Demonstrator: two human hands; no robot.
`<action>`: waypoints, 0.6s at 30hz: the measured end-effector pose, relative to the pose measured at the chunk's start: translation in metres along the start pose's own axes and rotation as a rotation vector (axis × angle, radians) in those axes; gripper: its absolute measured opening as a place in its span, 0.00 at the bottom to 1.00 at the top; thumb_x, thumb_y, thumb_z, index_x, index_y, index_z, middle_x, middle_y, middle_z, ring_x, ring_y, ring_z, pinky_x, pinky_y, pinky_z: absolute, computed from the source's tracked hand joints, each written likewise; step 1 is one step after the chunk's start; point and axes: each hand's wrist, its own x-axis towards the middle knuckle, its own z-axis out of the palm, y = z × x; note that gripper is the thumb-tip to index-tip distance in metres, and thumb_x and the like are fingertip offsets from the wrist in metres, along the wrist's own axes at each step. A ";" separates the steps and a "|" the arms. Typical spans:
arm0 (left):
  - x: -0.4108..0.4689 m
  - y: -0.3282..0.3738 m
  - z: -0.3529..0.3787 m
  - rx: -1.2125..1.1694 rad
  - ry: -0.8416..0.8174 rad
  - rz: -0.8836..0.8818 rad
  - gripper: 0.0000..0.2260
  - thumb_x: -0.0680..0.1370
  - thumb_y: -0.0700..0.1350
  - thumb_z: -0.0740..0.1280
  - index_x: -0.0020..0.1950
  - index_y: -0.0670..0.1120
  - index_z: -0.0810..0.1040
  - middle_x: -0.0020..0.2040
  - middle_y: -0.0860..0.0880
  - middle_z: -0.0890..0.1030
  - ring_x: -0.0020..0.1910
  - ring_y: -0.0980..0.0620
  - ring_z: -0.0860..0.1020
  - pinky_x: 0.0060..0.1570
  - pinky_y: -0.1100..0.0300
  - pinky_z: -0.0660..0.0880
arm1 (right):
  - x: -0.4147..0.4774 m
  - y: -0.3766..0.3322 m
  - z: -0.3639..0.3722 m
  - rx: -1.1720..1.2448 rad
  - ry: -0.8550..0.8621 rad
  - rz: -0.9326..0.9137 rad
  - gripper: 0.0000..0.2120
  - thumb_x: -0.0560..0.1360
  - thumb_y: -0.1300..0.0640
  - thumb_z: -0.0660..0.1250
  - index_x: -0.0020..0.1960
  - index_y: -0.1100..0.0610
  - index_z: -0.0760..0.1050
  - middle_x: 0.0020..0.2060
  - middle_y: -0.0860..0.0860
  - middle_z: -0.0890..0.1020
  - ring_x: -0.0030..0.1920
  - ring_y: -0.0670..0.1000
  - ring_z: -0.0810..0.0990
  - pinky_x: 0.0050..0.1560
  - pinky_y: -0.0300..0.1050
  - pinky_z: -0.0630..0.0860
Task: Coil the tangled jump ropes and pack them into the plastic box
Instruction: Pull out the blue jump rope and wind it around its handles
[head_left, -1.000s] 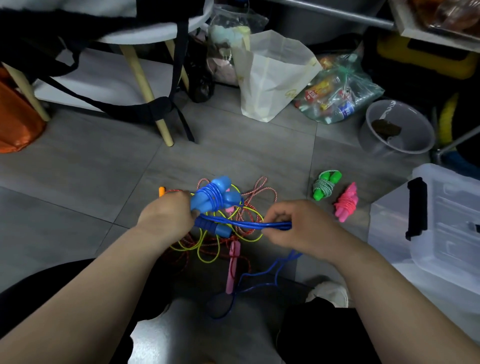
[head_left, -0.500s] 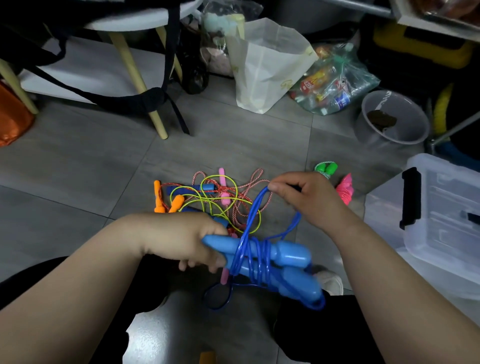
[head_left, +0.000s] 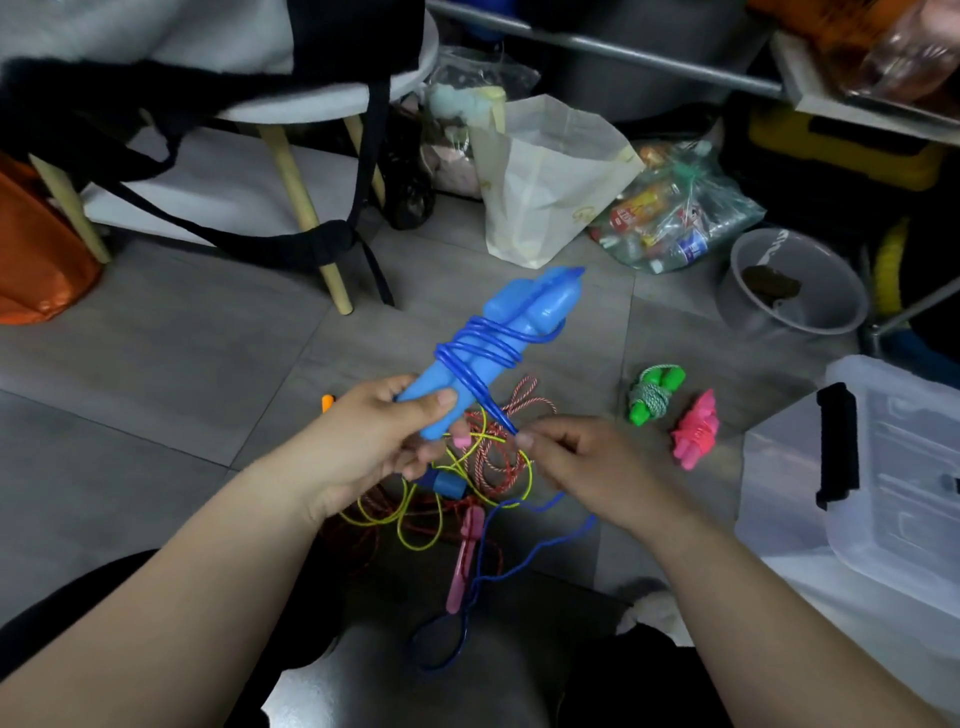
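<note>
My left hand (head_left: 374, 441) grips the lower ends of two blue jump-rope handles (head_left: 524, 322), held together and pointing up and away. Blue cord (head_left: 480, 353) is wound several times around their middle. My right hand (head_left: 587, 462) pinches the same blue cord just below the handles; its slack (head_left: 483, 582) trails down to the floor. Under my hands lies a tangle of yellow and red-white ropes (head_left: 488, 462) with a pink handle (head_left: 465, 561). A coiled green rope (head_left: 652, 395) and a coiled pink rope (head_left: 696, 431) lie on the floor to the right. The clear plastic box (head_left: 883, 467) stands at the right edge.
A stool with wooden legs (head_left: 306, 208) and black straps stands at the back left, beside an orange bag (head_left: 36, 249). A paper bag (head_left: 550, 182), a plastic bag of bottles (head_left: 670, 213) and a grey bucket (head_left: 795, 283) line the back.
The blue handles swung from low and sideways near my lap to upright above the tangle. My right hand dropped from above the pile to just below the handles, still pinching the cord.
</note>
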 end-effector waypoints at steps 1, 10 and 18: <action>0.001 0.000 -0.001 0.061 0.056 0.011 0.06 0.77 0.38 0.59 0.41 0.43 0.72 0.28 0.51 0.78 0.19 0.59 0.67 0.17 0.69 0.63 | 0.000 0.003 0.002 -0.051 -0.006 0.004 0.15 0.73 0.58 0.66 0.30 0.47 0.70 0.17 0.44 0.69 0.22 0.39 0.67 0.26 0.29 0.62; 0.013 -0.012 -0.012 0.579 0.322 0.028 0.07 0.77 0.42 0.63 0.39 0.48 0.72 0.32 0.49 0.77 0.23 0.56 0.69 0.23 0.65 0.68 | -0.004 0.005 0.003 -0.492 0.042 -0.030 0.08 0.76 0.51 0.61 0.54 0.48 0.72 0.28 0.45 0.69 0.37 0.50 0.69 0.39 0.42 0.65; 0.019 -0.023 -0.006 0.837 0.304 0.025 0.04 0.76 0.45 0.64 0.47 0.45 0.71 0.30 0.51 0.71 0.27 0.54 0.69 0.25 0.64 0.64 | -0.010 -0.004 0.008 -0.644 -0.144 -0.173 0.11 0.75 0.50 0.62 0.56 0.49 0.77 0.49 0.51 0.81 0.50 0.51 0.76 0.41 0.39 0.62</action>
